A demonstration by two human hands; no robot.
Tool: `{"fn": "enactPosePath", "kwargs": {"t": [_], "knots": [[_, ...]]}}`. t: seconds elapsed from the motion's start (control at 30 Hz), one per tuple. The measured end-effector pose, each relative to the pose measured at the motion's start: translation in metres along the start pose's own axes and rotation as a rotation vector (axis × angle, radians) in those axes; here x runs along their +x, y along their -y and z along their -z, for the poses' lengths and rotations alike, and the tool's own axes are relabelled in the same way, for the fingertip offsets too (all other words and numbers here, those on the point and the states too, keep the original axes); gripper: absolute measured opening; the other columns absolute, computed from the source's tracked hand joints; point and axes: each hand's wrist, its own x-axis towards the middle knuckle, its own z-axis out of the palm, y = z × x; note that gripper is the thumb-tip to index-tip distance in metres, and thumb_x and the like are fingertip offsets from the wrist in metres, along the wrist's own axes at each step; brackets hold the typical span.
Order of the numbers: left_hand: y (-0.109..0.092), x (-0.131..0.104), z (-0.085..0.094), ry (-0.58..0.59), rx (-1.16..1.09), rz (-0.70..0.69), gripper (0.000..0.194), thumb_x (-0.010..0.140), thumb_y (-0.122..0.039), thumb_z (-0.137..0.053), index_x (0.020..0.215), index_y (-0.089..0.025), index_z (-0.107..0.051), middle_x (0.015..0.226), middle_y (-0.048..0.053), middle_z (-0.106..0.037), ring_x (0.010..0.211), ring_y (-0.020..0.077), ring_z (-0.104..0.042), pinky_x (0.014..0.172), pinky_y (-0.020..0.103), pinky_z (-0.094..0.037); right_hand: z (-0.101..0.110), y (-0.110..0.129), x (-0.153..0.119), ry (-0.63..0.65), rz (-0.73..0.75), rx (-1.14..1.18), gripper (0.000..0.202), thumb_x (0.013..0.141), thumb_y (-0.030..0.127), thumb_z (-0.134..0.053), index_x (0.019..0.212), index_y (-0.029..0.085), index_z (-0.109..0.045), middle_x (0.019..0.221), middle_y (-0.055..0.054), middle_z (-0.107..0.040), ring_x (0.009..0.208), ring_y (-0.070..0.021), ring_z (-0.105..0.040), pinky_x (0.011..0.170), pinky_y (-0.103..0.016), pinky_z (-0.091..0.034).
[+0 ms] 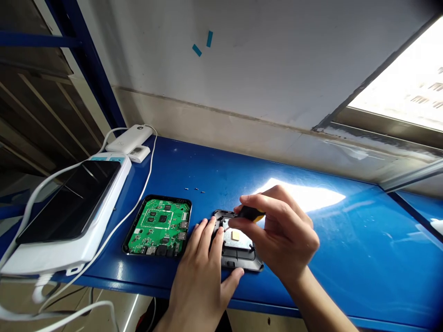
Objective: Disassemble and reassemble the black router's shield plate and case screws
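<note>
My right hand (285,233) is closed around the black and yellow handle of a screwdriver (251,214). The screwdriver's thin shaft slants down to the left side of a dark plastic casing half (242,263). A metal plate with a small pale yellow square pad (235,235) lies inside that casing half. My left hand (199,272) rests on the casing half's left side with its fingers stretched out, the thumb near its lower edge. To the left sits the other casing half, holding a green circuit board (159,226). Several small screws (196,188) lie behind the two halves.
A smartphone (69,200) lies on a white device (100,230) at the left of the blue table (363,258). Behind it is a white power bank (129,139). A white cable (133,210) runs beside the board. A wall (242,83) borders the back.
</note>
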Motion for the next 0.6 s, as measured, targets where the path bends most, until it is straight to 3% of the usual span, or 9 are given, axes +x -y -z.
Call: {"fn": "enactPosePath", "kwargs": {"t": [0.1, 0.2, 0.33, 0.43, 0.6], "knots": [[0.0028, -0.001, -0.0021, 0.016, -0.002, -0.023, 0.063, 0.088, -0.043, -0.066, 0.14, -0.011, -0.052, 0.147, 0.022, -0.059, 0.135, 0.0414, -0.056, 0.096, 0.055, -0.061, -0.0007, 0.0004, 0.0013, -0.049, 0.052, -0.135, 0.033, 0.079, 0.024, -0.087, 0.108, 0.023, -0.072, 0.078, 0.0, -0.064, 0.063, -0.0136, -0.063, 0.05, -0.028, -0.054], [0.0025, -0.0013, -0.0049, 0.004, -0.003, -0.012, 0.067, 0.086, -0.045, -0.068, 0.14, -0.009, -0.052, 0.149, 0.023, -0.056, 0.137, 0.042, -0.054, 0.098, 0.056, -0.06, 0.0017, 0.0004, 0.0009, -0.019, 0.088, -0.114, 0.024, 0.091, 0.018, -0.072, 0.115, 0.021, -0.07, 0.087, -0.004, -0.068, 0.071, -0.015, -0.067, 0.056, -0.029, -0.057], [0.0016, -0.0022, -0.0058, 0.0, -0.009, -0.024, 0.068, 0.086, -0.046, -0.069, 0.139, -0.008, -0.052, 0.152, 0.023, -0.053, 0.139, 0.0415, -0.052, 0.102, 0.057, -0.058, 0.0068, 0.0037, -0.0032, 0.095, 0.031, 0.032, 0.048, 0.097, 0.002, -0.049, 0.14, 0.021, -0.058, 0.115, -0.01, -0.07, 0.098, -0.0191, -0.073, 0.078, -0.038, -0.064], [0.0023, -0.0026, -0.0044, 0.01, -0.019, -0.024, 0.065, 0.088, -0.043, -0.068, 0.141, -0.009, -0.051, 0.153, 0.023, -0.051, 0.14, 0.0411, -0.05, 0.102, 0.057, -0.058, 0.0076, 0.0057, -0.0044, 0.111, 0.014, 0.076, 0.053, 0.093, 0.002, -0.061, 0.142, 0.024, -0.059, 0.109, -0.008, -0.072, 0.095, -0.0189, -0.072, 0.075, -0.036, -0.064], [0.0037, -0.0011, -0.003, 0.015, -0.006, -0.036, 0.065, 0.089, -0.043, -0.066, 0.142, -0.008, -0.05, 0.15, 0.024, -0.054, 0.138, 0.0415, -0.053, 0.099, 0.056, -0.06, 0.0015, 0.0029, 0.0, -0.043, 0.002, -0.046, 0.044, 0.08, 0.016, -0.085, 0.12, 0.028, -0.074, 0.085, -0.001, -0.063, 0.072, -0.0149, -0.066, 0.057, -0.031, -0.057]]}}
